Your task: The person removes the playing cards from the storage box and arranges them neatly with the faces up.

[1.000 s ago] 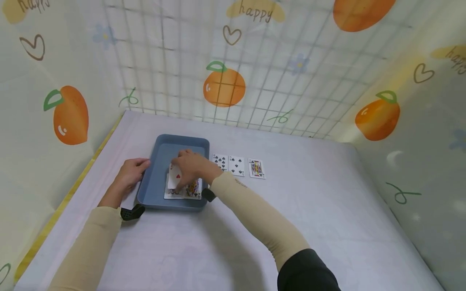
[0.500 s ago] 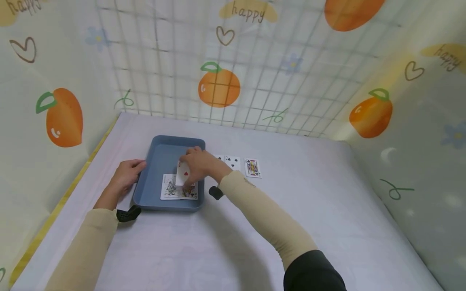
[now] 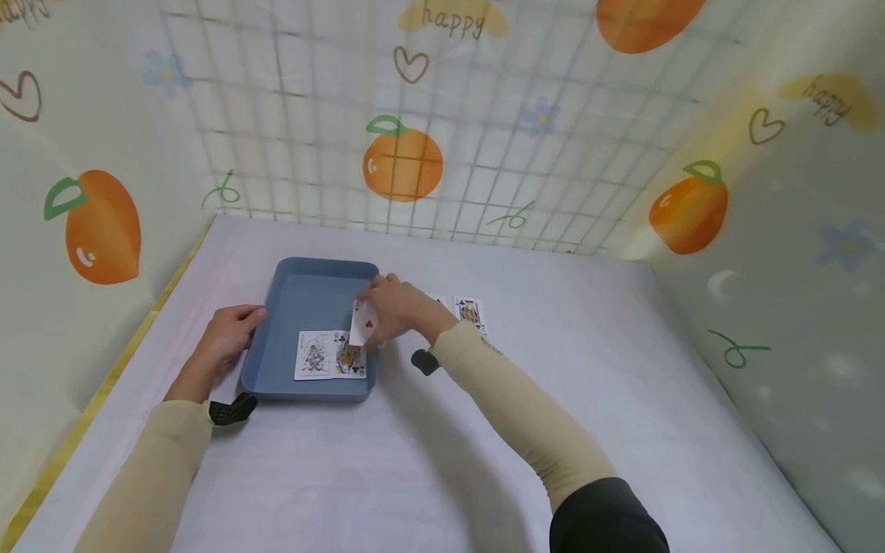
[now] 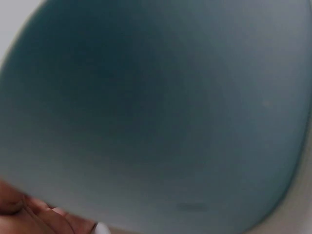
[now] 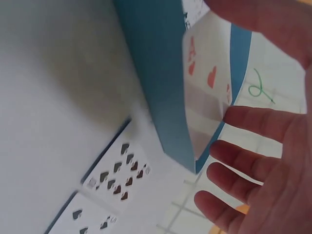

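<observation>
My right hand point(image 3: 402, 309) holds an ace of hearts point(image 3: 362, 322) by its edges, thumb on one side and fingers on the other. The card is raised over the right wall of a blue tray point(image 3: 304, 299). At the tray's left rim is my left hand point(image 3: 227, 336), gripping that edge; its curled fingers point(image 4: 44, 219) show at the lower left of the left wrist view. Inside the tray lie a joker card point(image 3: 314, 355) and a clubs face card point(image 3: 351, 359), side by side near the front.
Right of the tray, a face card point(image 3: 470, 313) lies face up on the white cloth. Two spade cards, one with many pips point(image 5: 119, 168) and another one point(image 5: 80, 214), lie closer to the tray, largely hidden behind my right hand in the head view. A patterned curtain point(image 3: 442, 100) stands behind.
My right hand has carried the ace of hearts rightward from above the joker to the tray's right wall, uncovering the two cards below. My left hand stays at the rim. The head view has shifted slightly.
</observation>
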The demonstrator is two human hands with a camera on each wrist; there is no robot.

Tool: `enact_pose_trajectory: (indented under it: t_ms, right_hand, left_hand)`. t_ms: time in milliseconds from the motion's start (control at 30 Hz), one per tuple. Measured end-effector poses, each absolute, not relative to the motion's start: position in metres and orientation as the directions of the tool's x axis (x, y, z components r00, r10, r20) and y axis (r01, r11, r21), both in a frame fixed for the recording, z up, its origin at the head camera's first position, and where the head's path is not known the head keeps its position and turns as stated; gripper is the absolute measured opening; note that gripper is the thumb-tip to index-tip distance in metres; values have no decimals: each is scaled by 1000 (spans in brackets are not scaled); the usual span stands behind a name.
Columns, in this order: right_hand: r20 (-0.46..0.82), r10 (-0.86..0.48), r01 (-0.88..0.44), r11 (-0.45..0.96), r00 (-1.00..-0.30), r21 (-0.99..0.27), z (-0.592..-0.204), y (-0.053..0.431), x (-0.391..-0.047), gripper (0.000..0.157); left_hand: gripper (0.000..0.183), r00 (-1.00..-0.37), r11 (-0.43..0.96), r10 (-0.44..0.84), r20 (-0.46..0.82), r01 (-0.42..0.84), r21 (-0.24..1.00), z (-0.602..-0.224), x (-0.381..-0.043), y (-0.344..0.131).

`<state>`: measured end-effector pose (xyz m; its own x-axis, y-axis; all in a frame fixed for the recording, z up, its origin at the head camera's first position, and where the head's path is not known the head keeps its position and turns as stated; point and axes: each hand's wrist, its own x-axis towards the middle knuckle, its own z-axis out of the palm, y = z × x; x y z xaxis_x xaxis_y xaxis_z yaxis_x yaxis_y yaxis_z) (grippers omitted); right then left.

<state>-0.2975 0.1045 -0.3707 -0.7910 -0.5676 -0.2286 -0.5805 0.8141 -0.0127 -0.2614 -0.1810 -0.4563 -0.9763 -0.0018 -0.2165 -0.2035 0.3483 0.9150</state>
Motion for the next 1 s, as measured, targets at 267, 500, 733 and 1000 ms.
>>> enact_pose_trajectory:
  t_ms: [267,500,733,1000]
  right_hand:
    - [-225,-538,-547,837,-812,-23,-366,126,-296,86]
    - [-231,-493,-503,864,-839,-14,-369,147,-293,83]
    - [-266,-491,-516,856,-830,29,-377,162,-286,81]
    - [-270,-536,-563,826,-800,29,-386,167,-277,81]
  left_hand:
    - [55,-977,343,-8,-213,-203,917,-456,-259,-180]
    - [54,-978,337,-10,-208,-199,920,-457,-259,-181]
    - [56,-978,335,2,-207,-195,922,-458,-257,-179]
    - [56,-976,341,-20,-216,-210,916,-456,-257,-178]
